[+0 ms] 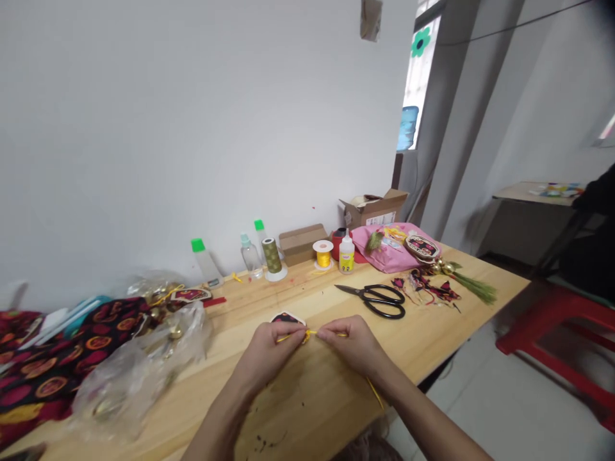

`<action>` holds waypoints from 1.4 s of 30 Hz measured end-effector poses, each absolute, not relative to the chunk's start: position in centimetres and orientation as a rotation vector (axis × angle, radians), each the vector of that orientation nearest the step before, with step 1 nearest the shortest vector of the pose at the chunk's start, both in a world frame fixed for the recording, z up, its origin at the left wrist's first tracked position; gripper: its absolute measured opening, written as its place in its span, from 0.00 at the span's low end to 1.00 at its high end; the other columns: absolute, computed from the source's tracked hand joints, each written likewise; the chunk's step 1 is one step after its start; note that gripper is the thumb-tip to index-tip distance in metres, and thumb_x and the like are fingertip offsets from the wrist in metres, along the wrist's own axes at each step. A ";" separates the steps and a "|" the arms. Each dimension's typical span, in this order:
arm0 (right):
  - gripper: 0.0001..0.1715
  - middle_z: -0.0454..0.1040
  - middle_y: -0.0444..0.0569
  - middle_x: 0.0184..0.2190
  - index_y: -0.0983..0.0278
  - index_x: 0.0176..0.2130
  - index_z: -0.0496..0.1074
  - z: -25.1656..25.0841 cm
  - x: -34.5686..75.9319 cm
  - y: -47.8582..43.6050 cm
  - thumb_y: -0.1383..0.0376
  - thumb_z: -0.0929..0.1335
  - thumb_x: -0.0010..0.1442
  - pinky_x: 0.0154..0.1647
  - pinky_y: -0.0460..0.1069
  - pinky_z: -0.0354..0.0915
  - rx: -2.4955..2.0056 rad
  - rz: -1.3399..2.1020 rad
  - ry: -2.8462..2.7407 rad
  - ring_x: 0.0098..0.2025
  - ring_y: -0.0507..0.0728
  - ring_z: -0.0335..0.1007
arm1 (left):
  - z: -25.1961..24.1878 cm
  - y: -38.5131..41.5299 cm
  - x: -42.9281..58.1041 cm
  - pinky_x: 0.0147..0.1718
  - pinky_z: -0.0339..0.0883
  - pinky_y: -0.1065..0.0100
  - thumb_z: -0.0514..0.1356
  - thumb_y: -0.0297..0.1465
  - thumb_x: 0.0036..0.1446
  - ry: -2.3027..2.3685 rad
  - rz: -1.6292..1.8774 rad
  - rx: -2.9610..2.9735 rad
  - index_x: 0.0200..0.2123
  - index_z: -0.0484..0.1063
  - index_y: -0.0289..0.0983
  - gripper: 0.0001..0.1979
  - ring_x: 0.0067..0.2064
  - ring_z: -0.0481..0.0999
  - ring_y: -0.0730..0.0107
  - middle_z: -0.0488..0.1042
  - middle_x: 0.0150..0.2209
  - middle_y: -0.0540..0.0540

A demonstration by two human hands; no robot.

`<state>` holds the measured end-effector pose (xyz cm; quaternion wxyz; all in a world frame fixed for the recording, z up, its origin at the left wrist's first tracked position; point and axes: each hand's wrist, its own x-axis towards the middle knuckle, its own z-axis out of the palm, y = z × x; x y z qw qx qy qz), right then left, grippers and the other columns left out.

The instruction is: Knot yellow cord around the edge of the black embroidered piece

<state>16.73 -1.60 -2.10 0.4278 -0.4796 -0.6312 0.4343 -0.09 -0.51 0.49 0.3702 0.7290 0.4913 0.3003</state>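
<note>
My left hand (271,349) and my right hand (353,344) are held close together over the wooden table (307,397). Both pinch a thin yellow cord (310,333) stretched between the fingertips. A loose end of the cord trails down past my right wrist toward the table's front edge. A small patterned fabric piece (287,317) with a white rim lies just behind my left hand.
Black scissors (379,299) lie behind my right hand. A glue bottle (346,253), a yellow spool (323,254), a green spool (272,257), plastic bottles and cardboard boxes line the wall. Patterned cloth (57,365) and clear bags (139,371) lie left. A pink pouch (391,250) and a red stool (562,346) are right.
</note>
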 end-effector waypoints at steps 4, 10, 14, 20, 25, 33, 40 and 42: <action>0.14 0.71 0.45 0.22 0.67 0.24 0.72 -2.2 16.8 -1.6 0.61 0.62 0.47 0.25 0.43 0.57 -1.210 0.998 -1.557 0.25 0.51 0.63 | 0.1 -0.4 -0.1 0.25 0.58 0.73 0.52 0.38 0.46 1.308 0.794 1.912 0.25 0.74 0.36 0.14 0.27 0.69 0.69 0.74 0.24 0.49; 0.11 0.69 0.44 0.20 0.68 0.25 0.69 -1.9 15.9 -0.6 0.64 0.61 0.48 0.24 0.42 0.57 -1.109 0.999 -1.576 0.24 0.49 0.61 | 0.0 -0.3 0.5 0.24 0.57 0.74 0.53 0.36 0.45 1.262 0.810 1.889 0.24 0.73 0.35 0.13 0.26 0.67 0.71 0.73 0.23 0.49; 0.09 0.68 0.43 0.21 0.67 0.23 0.69 -1.4 15.1 0.9 0.66 0.62 0.48 0.26 0.43 0.57 -1.030 0.962 -1.645 0.26 0.49 0.61 | -0.3 -0.2 0.7 0.18 0.51 0.76 0.52 0.36 0.46 1.192 0.803 1.772 0.24 0.72 0.33 0.14 0.20 0.61 0.76 0.67 0.18 0.51; 0.10 0.68 0.43 0.20 0.68 0.22 0.68 -0.8 15.2 1.7 0.64 0.64 0.46 0.25 0.43 0.57 -0.939 1.214 -1.484 0.23 0.48 0.61 | -0.9 0.2 0.2 0.19 0.49 0.77 0.55 0.37 0.45 1.169 0.930 1.538 0.22 0.70 0.31 0.14 0.20 0.57 0.79 0.62 0.16 0.53; 0.10 0.68 0.43 0.19 0.68 0.22 0.69 -0.5 15.7 1.0 0.62 0.65 0.45 0.25 0.43 0.57 -0.922 1.205 -1.389 0.22 0.49 0.61 | -0.7 0.2 -0.1 0.20 0.48 0.77 0.56 0.37 0.45 1.054 0.943 1.439 0.21 0.69 0.30 0.14 0.20 0.55 0.80 0.60 0.17 0.54; 0.12 0.67 0.43 0.18 0.68 0.23 0.70 -1.0 15.6 1.3 0.60 0.65 0.46 0.23 0.43 0.56 -0.977 1.178 -1.355 0.22 0.49 0.60 | -0.2 0.0 -0.2 0.21 0.52 0.76 0.58 0.36 0.43 1.041 1.009 1.350 0.36 0.70 0.31 0.17 0.21 0.59 0.79 0.65 0.19 0.52; 0.11 0.68 0.43 0.19 0.67 0.23 0.70 -0.8 15.5 1.3 0.61 0.65 0.45 0.23 0.43 0.57 -1.003 1.223 -1.315 0.22 0.49 0.61 | -0.2 -0.1 0.1 0.24 0.55 0.74 0.59 0.36 0.41 1.136 0.983 1.386 0.32 0.73 0.32 0.16 0.25 0.63 0.76 0.70 0.25 0.48; 0.11 0.69 0.44 0.20 0.67 0.22 0.70 -0.6 15.4 1.1 0.61 0.65 0.44 0.24 0.44 0.57 -0.987 1.249 -1.334 0.23 0.50 0.62 | -0.1 -0.1 0.2 0.23 0.55 0.75 0.58 0.37 0.41 1.127 0.935 1.436 0.30 0.73 0.32 0.15 0.24 0.63 0.76 0.69 0.24 0.48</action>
